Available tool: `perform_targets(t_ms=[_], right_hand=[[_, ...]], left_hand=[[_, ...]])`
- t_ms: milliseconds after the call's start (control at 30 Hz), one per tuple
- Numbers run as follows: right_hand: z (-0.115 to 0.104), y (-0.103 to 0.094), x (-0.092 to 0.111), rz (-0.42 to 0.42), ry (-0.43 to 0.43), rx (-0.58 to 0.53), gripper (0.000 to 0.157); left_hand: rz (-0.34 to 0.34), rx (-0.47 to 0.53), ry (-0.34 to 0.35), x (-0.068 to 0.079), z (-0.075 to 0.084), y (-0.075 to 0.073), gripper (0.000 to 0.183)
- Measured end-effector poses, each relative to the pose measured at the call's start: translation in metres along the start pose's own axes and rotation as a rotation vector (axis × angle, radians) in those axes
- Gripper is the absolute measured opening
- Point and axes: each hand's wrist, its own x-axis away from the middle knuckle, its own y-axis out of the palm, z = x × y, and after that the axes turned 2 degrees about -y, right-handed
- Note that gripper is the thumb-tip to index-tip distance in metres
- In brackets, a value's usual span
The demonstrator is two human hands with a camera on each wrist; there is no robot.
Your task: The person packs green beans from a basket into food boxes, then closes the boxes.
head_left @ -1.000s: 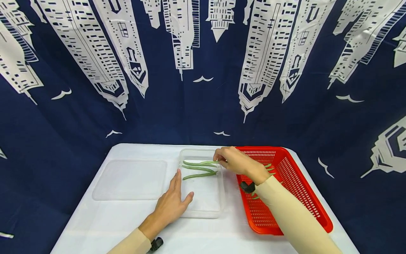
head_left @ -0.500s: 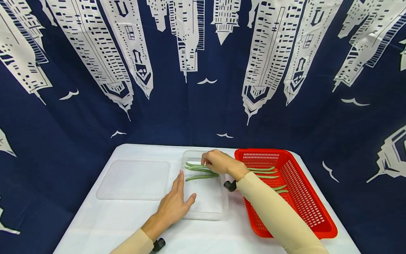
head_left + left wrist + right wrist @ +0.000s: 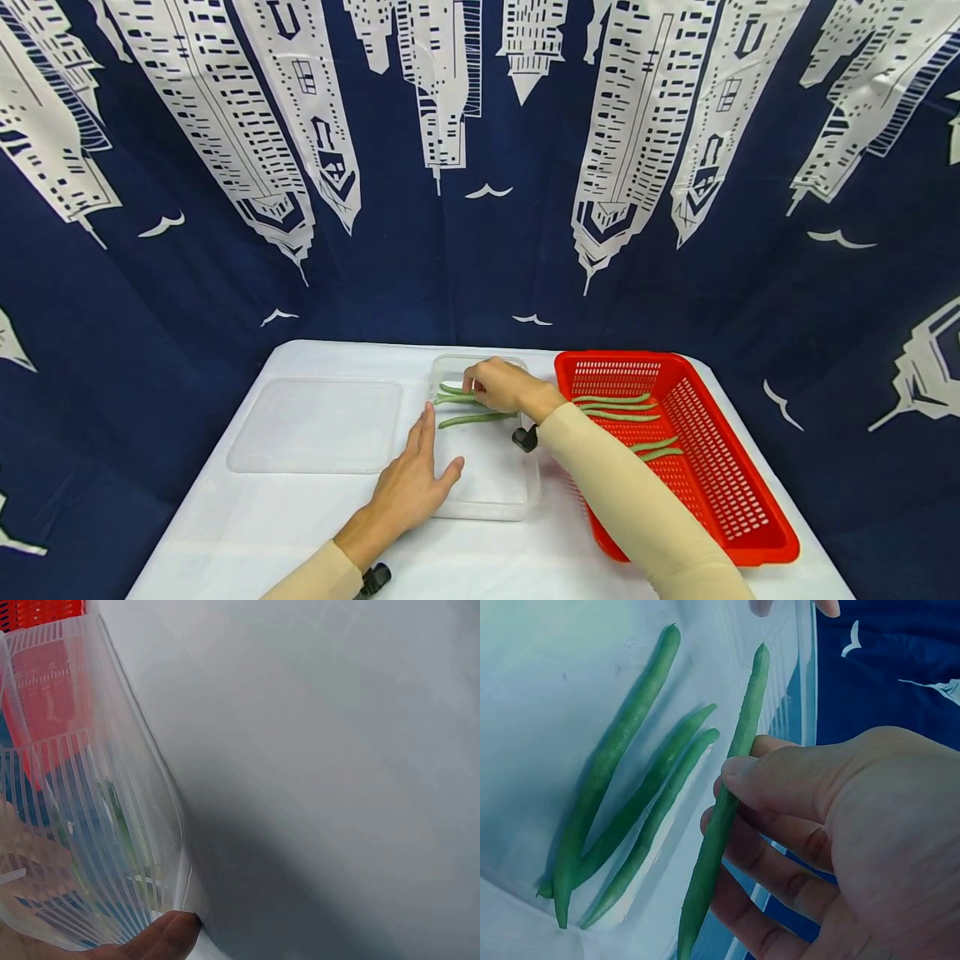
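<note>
A clear plastic container (image 3: 483,510) stands at the table's middle. Over its far part, my right hand (image 3: 512,388) pinches a green bean (image 3: 742,727) between thumb and fingers. Three other green beans (image 3: 615,742) lie in the container, side by side, two of them crossing at one end in the right wrist view. My left hand (image 3: 411,487) lies along the container's left side, fingers straight and thumb spread. In the left wrist view, its fingertips (image 3: 176,934) touch the container's edge.
A red perforated basket (image 3: 750,557) sits to the right, with several green beans (image 3: 618,407) inside, partly behind the right forearm. Left of the container lies a flat translucent lid (image 3: 315,425). A navy curtain (image 3: 420,275) with white buildings hangs behind the table (image 3: 202,533).
My right hand has moved left from the container's right edge to over the beans, uncovering more beans in the basket. My left hand keeps its place at the container's side.
</note>
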Motion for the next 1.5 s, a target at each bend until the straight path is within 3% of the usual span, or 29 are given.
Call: perform_targets(t_ms=[100,300,433,567,667,833,1133,1500], right_hand=[[-0.007,-0.003,0.003,-0.001,0.015,-0.016,0.018],[0.0,0.0,0.001,-0.007,0.045,-0.016,0.02],[0.016,0.008,-0.002,0.03,0.005,0.028,0.017],[0.01,-0.001,0.004,0.04,-0.002,0.044,0.013],[-0.01,-0.018,0.014,0.011,0.046,0.015,0.012],[-0.016,-0.028,0.026,0.005,0.085,0.002,0.014],[-0.012,-0.044,0.053,0.074,0.029,0.025,0.015],[0.007,-0.067,0.092,0.164,0.078,0.021,0.015]], left_hand=[[0.001,-0.003,0.002,-0.001,0.0,0.001,0.106],[0.006,0.002,0.009,-0.002,0.002,0.002,0.104],[0.008,0.004,0.012,-0.002,0.003,0.002,0.104],[0.009,0.006,0.013,-0.002,0.002,0.002,0.104],[0.0,0.008,0.008,-0.002,0.003,0.001,0.105],[0.001,0.012,0.012,0.0,0.004,0.0,0.105],[0.011,0.011,0.008,0.002,0.004,0.002,0.105],[0.011,-0.001,-0.007,0.002,0.001,0.002,0.105]])
